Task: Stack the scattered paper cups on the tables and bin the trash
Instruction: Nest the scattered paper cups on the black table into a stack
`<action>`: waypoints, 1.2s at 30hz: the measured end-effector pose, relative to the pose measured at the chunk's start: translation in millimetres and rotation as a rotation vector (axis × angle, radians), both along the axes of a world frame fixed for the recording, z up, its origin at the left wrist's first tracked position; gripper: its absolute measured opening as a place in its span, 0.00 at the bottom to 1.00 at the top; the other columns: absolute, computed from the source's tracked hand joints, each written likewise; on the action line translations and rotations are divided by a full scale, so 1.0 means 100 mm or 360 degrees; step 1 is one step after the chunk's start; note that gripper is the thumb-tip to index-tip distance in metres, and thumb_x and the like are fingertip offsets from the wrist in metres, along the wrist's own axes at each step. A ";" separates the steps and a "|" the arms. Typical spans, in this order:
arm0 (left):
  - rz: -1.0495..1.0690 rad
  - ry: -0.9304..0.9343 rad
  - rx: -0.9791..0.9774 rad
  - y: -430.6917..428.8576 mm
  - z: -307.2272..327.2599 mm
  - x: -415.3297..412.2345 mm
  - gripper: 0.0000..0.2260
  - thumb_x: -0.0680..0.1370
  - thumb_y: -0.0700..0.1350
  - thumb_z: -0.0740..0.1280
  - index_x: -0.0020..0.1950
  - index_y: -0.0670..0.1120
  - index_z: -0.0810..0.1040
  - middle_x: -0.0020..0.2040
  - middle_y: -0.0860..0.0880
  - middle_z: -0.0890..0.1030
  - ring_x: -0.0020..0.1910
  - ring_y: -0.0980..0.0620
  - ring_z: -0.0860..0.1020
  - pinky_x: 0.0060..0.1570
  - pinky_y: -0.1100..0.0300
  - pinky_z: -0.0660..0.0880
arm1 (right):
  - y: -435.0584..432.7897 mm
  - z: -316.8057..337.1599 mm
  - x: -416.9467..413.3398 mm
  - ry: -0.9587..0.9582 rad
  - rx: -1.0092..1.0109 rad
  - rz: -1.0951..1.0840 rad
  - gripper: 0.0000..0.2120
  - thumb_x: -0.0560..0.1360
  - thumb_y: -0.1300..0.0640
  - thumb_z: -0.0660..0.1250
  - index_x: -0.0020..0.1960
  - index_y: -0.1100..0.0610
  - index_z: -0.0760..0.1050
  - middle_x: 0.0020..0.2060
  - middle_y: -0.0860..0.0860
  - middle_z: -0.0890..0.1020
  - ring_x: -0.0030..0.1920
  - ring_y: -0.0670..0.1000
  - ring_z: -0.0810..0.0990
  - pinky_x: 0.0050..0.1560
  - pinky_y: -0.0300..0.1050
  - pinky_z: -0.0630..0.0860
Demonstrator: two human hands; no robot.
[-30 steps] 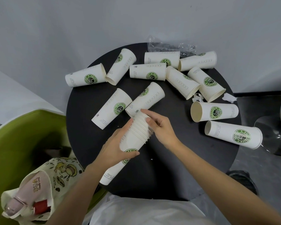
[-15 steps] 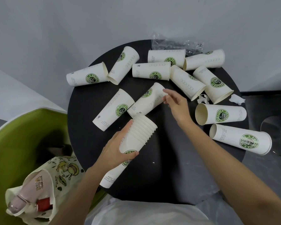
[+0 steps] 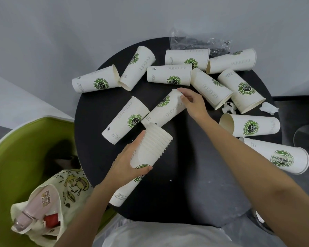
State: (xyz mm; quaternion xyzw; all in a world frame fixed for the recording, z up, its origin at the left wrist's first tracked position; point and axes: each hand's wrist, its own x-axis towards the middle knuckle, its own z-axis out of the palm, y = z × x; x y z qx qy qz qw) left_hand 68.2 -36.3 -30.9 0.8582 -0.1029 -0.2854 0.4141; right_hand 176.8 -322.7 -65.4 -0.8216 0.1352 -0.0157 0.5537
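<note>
A round black table [image 3: 182, 184] carries several white paper cups with green logos, all lying on their sides. My left hand [image 3: 127, 163] grips a nested stack of cups [image 3: 150, 150] that points up and to the right over the table's near half. My right hand [image 3: 193, 102] has its fingers curled round the rim end of a single lying cup [image 3: 166, 109] just beyond the stack. Another single cup [image 3: 125, 120] lies to its left. Torn paper scraps [image 3: 268, 108] lie at the table's right edge, and a crumpled clear plastic wrapper [image 3: 200, 42] at the far edge.
A lime-green chair [image 3: 11, 157] stands at the left with a printed cloth bag [image 3: 48, 202] on it. A grey wall lies behind the table. Two cups [image 3: 248, 125] lie at the right, one of them [image 3: 284, 155] overhanging the table's edge.
My right hand has left the stack's mouth, reached forward and closed on the rim end of the single cup. My left hand has kept hold of the stack.
</note>
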 end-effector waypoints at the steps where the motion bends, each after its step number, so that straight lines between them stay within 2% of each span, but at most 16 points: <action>1: -0.0002 0.0002 0.0000 0.00 0.00 0.00 0.45 0.64 0.62 0.72 0.73 0.75 0.48 0.67 0.62 0.68 0.66 0.62 0.67 0.67 0.49 0.67 | 0.00 -0.01 0.00 0.0001 0.0020 0.0014 0.16 0.77 0.66 0.60 0.62 0.58 0.76 0.56 0.48 0.79 0.57 0.46 0.75 0.58 0.32 0.68; 5: 0.0002 0.0015 0.0008 0.02 -0.02 0.00 0.45 0.64 0.62 0.73 0.73 0.76 0.48 0.68 0.63 0.68 0.66 0.63 0.67 0.66 0.51 0.67 | -0.01 -0.05 -0.01 0.0016 0.0100 0.0010 0.17 0.76 0.68 0.60 0.59 0.54 0.79 0.53 0.47 0.81 0.53 0.45 0.76 0.59 0.40 0.70; 7: -0.0001 0.0017 0.0005 0.03 -0.03 -0.01 0.45 0.64 0.62 0.72 0.73 0.75 0.48 0.68 0.63 0.67 0.66 0.63 0.67 0.66 0.52 0.67 | -0.02 -0.06 -0.04 0.0026 0.0134 -0.0017 0.19 0.75 0.69 0.59 0.57 0.51 0.79 0.49 0.44 0.81 0.50 0.44 0.76 0.57 0.40 0.70; 10: -0.0011 0.0003 -0.0002 0.05 -0.04 -0.04 0.45 0.64 0.63 0.72 0.74 0.74 0.48 0.68 0.66 0.67 0.66 0.66 0.66 0.66 0.54 0.66 | -0.03 -0.03 -0.10 0.0014 0.0191 -0.0050 0.19 0.75 0.69 0.58 0.57 0.52 0.79 0.48 0.44 0.81 0.49 0.43 0.76 0.55 0.37 0.70; 15: 0.0003 -0.0008 -0.0035 0.09 -0.04 -0.10 0.46 0.64 0.62 0.73 0.75 0.72 0.50 0.66 0.70 0.66 0.67 0.68 0.65 0.65 0.57 0.65 | -0.11 0.07 -0.22 -0.0052 0.0248 -0.0174 0.17 0.77 0.69 0.58 0.59 0.56 0.79 0.57 0.48 0.80 0.57 0.41 0.75 0.58 0.28 0.68; 19: -0.0009 -0.0018 -0.0028 0.13 -0.04 -0.15 0.46 0.64 0.62 0.72 0.75 0.73 0.49 0.67 0.68 0.67 0.66 0.68 0.66 0.64 0.58 0.64 | -0.22 0.16 -0.32 -0.0123 0.0315 -0.0313 0.17 0.77 0.68 0.58 0.57 0.53 0.79 0.57 0.48 0.80 0.61 0.43 0.75 0.64 0.33 0.67; 22: 0.0011 -0.0015 -0.0024 0.16 -0.04 -0.18 0.46 0.63 0.61 0.73 0.74 0.74 0.49 0.68 0.65 0.68 0.66 0.64 0.67 0.65 0.57 0.65 | -0.26 0.29 -0.41 -0.0170 0.0318 -0.0366 0.16 0.77 0.68 0.58 0.57 0.53 0.78 0.57 0.48 0.80 0.58 0.39 0.75 0.61 0.31 0.67; 24: 0.0016 -0.0026 -0.0026 0.18 -0.05 -0.20 0.46 0.64 0.60 0.74 0.74 0.74 0.50 0.68 0.64 0.68 0.67 0.63 0.67 0.65 0.56 0.66 | -0.27 0.36 -0.47 -0.0188 0.0303 -0.0384 0.16 0.78 0.69 0.57 0.58 0.57 0.78 0.57 0.49 0.80 0.55 0.33 0.75 0.57 0.28 0.67; 26: 0.0013 -0.0035 -0.0047 0.20 -0.05 -0.22 0.46 0.64 0.59 0.75 0.74 0.73 0.50 0.68 0.67 0.67 0.66 0.66 0.67 0.65 0.57 0.66 | -0.24 0.42 -0.55 -0.0204 0.0283 -0.0374 0.16 0.78 0.69 0.57 0.59 0.60 0.78 0.57 0.50 0.80 0.53 0.29 0.74 0.56 0.26 0.67; 30: 0.0005 -0.0054 -0.0082 0.20 -0.04 -0.26 0.46 0.65 0.58 0.76 0.75 0.72 0.51 0.67 0.71 0.66 0.66 0.71 0.65 0.66 0.59 0.64 | -0.11 0.54 -0.74 -0.0201 0.0219 -0.0295 0.16 0.78 0.69 0.57 0.59 0.57 0.78 0.56 0.48 0.80 0.50 0.26 0.73 0.53 0.22 0.65; 36: -0.0017 -0.0070 -0.0126 0.18 -0.01 -0.31 0.46 0.65 0.59 0.75 0.75 0.72 0.51 0.68 0.70 0.66 0.67 0.70 0.66 0.66 0.60 0.64 | 0.16 0.52 -0.93 -0.0229 0.0276 -0.0042 0.17 0.78 0.70 0.58 0.59 0.54 0.76 0.54 0.50 0.80 0.54 0.36 0.76 0.59 0.31 0.69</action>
